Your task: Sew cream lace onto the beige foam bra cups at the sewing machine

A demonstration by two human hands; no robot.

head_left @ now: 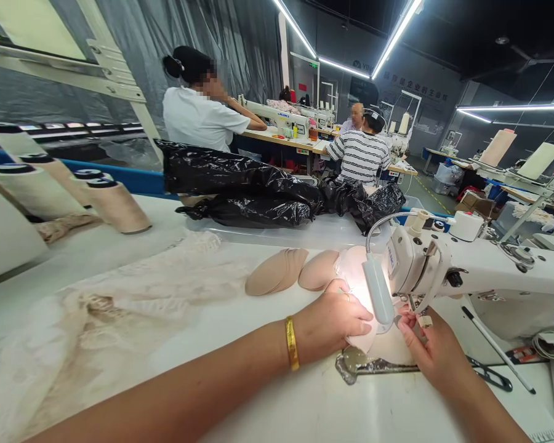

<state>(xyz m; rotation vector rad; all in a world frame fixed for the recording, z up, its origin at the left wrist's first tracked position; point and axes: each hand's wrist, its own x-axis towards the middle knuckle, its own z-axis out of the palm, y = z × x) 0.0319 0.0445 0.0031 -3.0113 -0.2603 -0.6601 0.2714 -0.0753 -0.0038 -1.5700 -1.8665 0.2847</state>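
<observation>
A white sewing machine (pixel 443 258) stands at the right, its needle area lit by a small grey lamp (pixel 377 292) on a bendy neck. My left hand (pixel 339 323), with a gold bracelet, is closed on a pale pink bra cup (pixel 364 341) left of the needle. Glare washes out part of the cup. My right hand (pixel 431 347) is at the presser foot, thumb and fingertips pinched together; what they grip is hidden. Beige bra cups (pixel 276 274) lie stacked behind my left hand, and another beige cup (pixel 317 271) lies beside the pink fabric.
Sheer lace fabric (pixel 120 320) spreads over the left of the table. Thread cones (pixel 120 206) stand at the back left. Black plastic bags (pixel 240 184) lie beyond the table. Black scissors (pixel 492 375) and a thin rod (pixel 498 351) are at the right. Several people work farther back.
</observation>
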